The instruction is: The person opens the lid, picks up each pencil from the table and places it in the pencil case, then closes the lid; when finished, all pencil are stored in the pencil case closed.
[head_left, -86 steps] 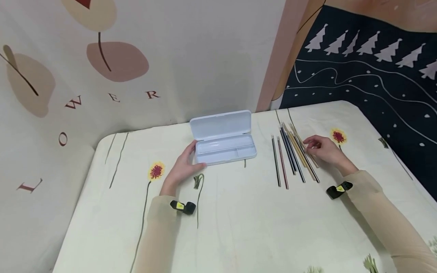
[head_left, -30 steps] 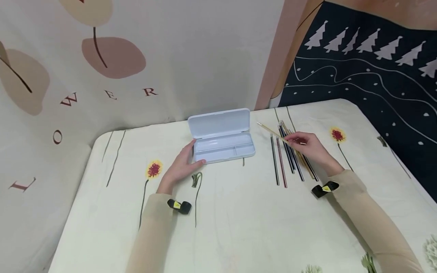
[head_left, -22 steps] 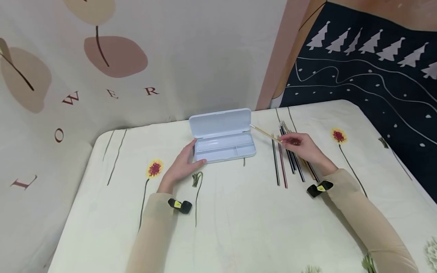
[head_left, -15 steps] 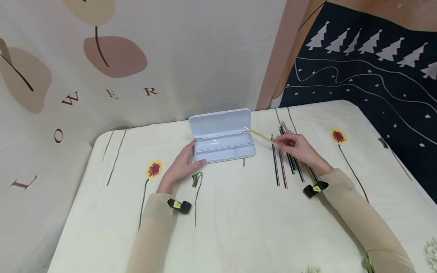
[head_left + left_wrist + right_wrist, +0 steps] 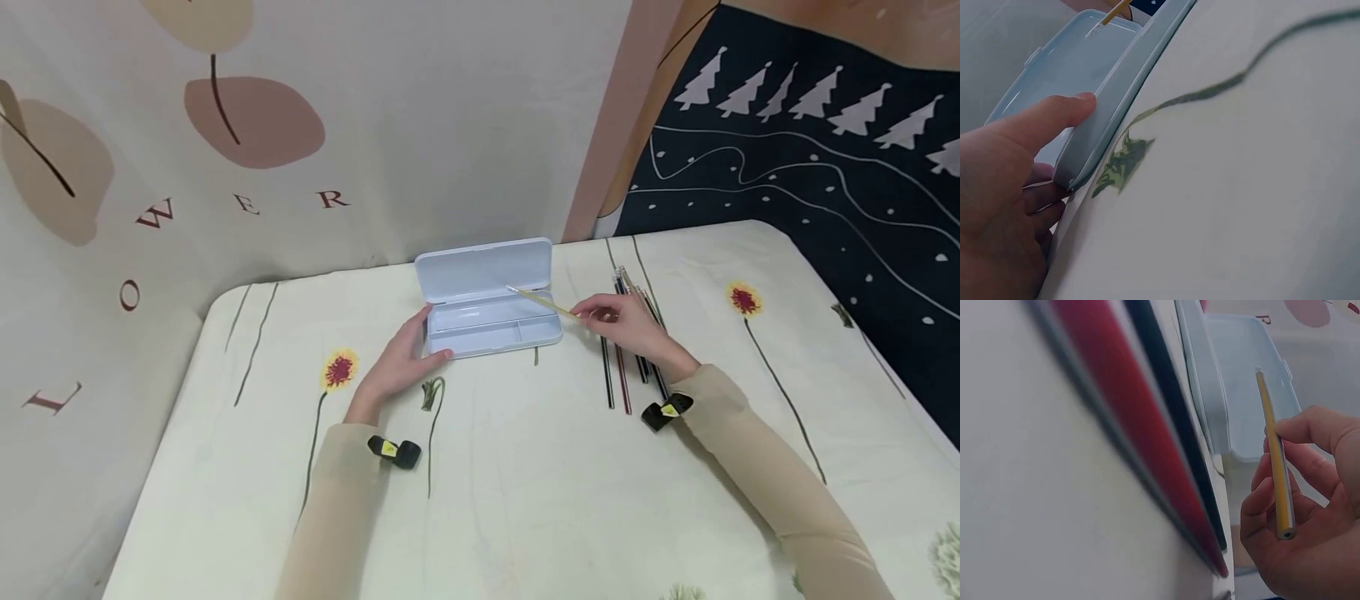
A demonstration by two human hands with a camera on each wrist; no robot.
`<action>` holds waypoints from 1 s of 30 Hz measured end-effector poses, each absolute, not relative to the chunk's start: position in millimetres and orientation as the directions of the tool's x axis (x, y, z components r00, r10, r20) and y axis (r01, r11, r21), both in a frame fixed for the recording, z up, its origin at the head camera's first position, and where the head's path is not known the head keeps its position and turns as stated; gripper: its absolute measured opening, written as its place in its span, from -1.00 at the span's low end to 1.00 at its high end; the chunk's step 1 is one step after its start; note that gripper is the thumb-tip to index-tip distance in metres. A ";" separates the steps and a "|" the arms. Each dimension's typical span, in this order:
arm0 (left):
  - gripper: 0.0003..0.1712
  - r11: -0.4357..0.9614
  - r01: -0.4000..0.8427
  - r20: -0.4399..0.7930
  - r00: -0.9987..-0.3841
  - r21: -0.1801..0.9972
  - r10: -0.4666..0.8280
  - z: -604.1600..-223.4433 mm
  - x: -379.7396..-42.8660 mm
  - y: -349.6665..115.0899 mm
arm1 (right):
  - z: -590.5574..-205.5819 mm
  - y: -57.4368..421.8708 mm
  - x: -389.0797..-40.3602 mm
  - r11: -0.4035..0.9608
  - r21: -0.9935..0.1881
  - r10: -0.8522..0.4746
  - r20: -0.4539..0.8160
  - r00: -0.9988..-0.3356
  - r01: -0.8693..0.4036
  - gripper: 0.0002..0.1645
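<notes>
A pale blue pencil case (image 5: 491, 340) lies with its lid raised at the back of the table. My left hand (image 5: 399, 372) holds its left end, the thumb over the front rim and the fingers round the corner, as the left wrist view shows. Between thumb and fingers, my right hand (image 5: 628, 323) pinches a yellow pencil (image 5: 1275, 450). This pencil slants up to the left, its silvery end over the case's compartments. Below and around the right hand lie several loose pencils, among them a red one (image 5: 624, 379) and a dark one (image 5: 607, 375), partly hidden by the hand.
A white cloth with printed flowers (image 5: 341, 369) covers the table (image 5: 510, 475). Behind the case hangs a pale curtain (image 5: 465, 125), and a dark cloth with printed trees (image 5: 787, 158) hangs at the right. Each wrist wears a small black camera (image 5: 395, 452).
My right hand has picked the yellow pencil out of the pile and carried it left, until its end hangs over the case. The left hand stays at the case.
</notes>
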State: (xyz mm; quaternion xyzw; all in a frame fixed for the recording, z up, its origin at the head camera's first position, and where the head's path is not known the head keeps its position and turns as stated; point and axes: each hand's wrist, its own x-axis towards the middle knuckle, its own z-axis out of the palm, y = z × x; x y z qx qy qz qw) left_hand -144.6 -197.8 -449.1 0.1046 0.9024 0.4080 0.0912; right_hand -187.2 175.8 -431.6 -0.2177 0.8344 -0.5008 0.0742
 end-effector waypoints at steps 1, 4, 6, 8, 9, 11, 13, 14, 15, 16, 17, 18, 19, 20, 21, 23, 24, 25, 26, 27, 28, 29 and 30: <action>0.03 0.645 0.112 -0.081 -0.962 0.756 0.262 -449.4 -144.6 -197.9 | -431.6 172.9 -187.8 0.409 -0.868 -0.438 0.083 -0.895 -0.281 -0.77; 0.03 0.648 0.108 -0.087 -0.961 0.754 0.262 -449.8 -144.6 -198.1 | -430.8 164.7 -189.4 0.412 -0.877 -0.447 0.041 -0.893 -0.246 -0.76; 0.03 0.648 0.106 -0.090 -0.961 0.754 0.262 -449.4 -144.8 -197.9 | -430.4 159.5 -190.9 0.399 -0.887 -0.460 0.026 -0.887 -0.233 -0.76; 0.03 0.650 0.108 -0.089 -0.961 0.753 0.263 -449.4 -145.0 -198.0 | -429.8 154.7 -192.6 0.388 -0.891 -0.476 0.027 -0.879 -0.237 -0.75; 0.03 0.650 0.108 -0.089 -0.961 0.752 0.263 -449.5 -145.1 -198.1 | -429.2 152.1 -193.7 0.384 -0.889 -0.485 0.034 -0.874 -0.248 -0.75; 0.03 0.651 0.109 -0.088 -0.961 0.752 0.263 -449.9 -145.1 -198.2 | -428.6 146.9 -196.6 0.375 -0.885 -0.502 0.057 -0.863 -0.277 -0.75; 0.02 0.651 0.107 -0.088 -0.961 0.752 0.261 -450.2 -144.9 -198.5 | -427.6 142.0 -199.6 0.363 -0.879 -0.521 0.084 -0.850 -0.309 -0.76; 0.02 0.650 0.107 -0.088 -0.962 0.752 0.259 -450.3 -144.8 -198.6 | -426.6 139.6 -200.8 0.354 -0.879 -0.529 0.095 -0.843 -0.321 -0.77; 0.02 0.650 0.105 -0.088 -0.962 0.753 0.258 -450.4 -144.6 -198.6 | -422.5 136.4 -200.2 0.349 -0.877 -0.538 0.102 -0.837 -0.331 -0.77; 0.02 0.650 0.104 -0.089 -0.962 0.753 0.257 -450.4 -144.5 -198.5 | -418.0 133.5 -199.0 0.344 -0.874 -0.547 0.109 -0.830 -0.342 -0.78; 0.02 0.650 0.106 -0.087 -0.962 0.753 0.257 -450.2 -144.6 -198.7 | -413.5 130.8 -197.9 0.340 -0.874 -0.555 0.112 -0.824 -0.348 -0.78; 0.02 0.649 0.108 -0.084 -0.962 0.753 0.258 -450.1 -144.7 -198.7 | -408.7 128.2 -196.5 0.338 -0.873 -0.564 0.113 -0.818 -0.353 -0.78; 0.02 0.649 0.110 -0.083 -0.962 0.753 0.259 -450.0 -144.7 -198.8 | -408.4 126.0 -197.5 0.339 -0.871 -0.570 0.110 -0.814 -0.355 -0.77; 0.02 0.649 0.111 -0.082 -0.962 0.752 0.260 -449.9 -144.8 -198.9 | -408.1 123.7 -198.5 0.341 -0.871 -0.576 0.105 -0.811 -0.355 -0.77; 0.02 0.650 0.113 -0.080 -0.962 0.752 0.260 -449.6 -144.8 -199.1 | -408.2 121.4 -199.5 0.343 -0.867 -0.584 0.103 -0.805 -0.360 -0.76; 0.02 0.651 0.114 -0.079 -0.963 0.751 0.259 -449.4 -144.9 -199.5 | -415.9 118.4 -205.7 0.345 -0.867 -0.594 0.094 -0.799 -0.359 -0.76; 0.02 0.650 0.111 -0.081 -0.963 0.752 0.258 -449.4 -144.8 -199.4 | -419.6 116.7 -208.7 0.347 -0.866 -0.598 0.091 -0.797 -0.360 -0.76; 0.02 0.649 0.109 -0.083 -0.963 0.753 0.257 -449.4 -144.6 -199.3 | -423.8 115.0 -211.9 0.348 -0.865 -0.599 0.090 -0.795 -0.360 -0.76; 0.02 0.648 0.108 -0.084 -0.963 0.754 0.258 -449.3 -144.5 -199.2 | -423.6 112.8 -212.5 0.347 -0.865 -0.602 0.092 -0.793 -0.363 -0.76; 0.02 0.647 0.106 -0.085 -0.962 0.755 0.258 -449.2 -144.3 -199.0 | -423.2 110.8 -213.1 0.349 -0.864 -0.602 0.091 -0.794 -0.363 -0.76; 0.02 0.647 0.104 -0.088 -0.962 0.756 0.258 -449.1 -144.1 -198.8 | -423.0 108.6 -213.7 0.350 -0.864 -0.600 0.090 -0.795 -0.362 -0.76; 0.03 0.645 0.104 -0.088 -0.962 0.757 0.258 -449.0 -144.0 -198.6 | -422.7 106.5 -214.2 0.351 -0.863 -0.600 0.091 -0.794 -0.364 -0.76; 0.03 0.645 0.105 -0.087 -0.962 0.757 0.260 -448.9 -144.0 -198.4 | -422.4 104.6 -214.6 0.351 -0.863 -0.599 0.092 -0.795 -0.364 -0.76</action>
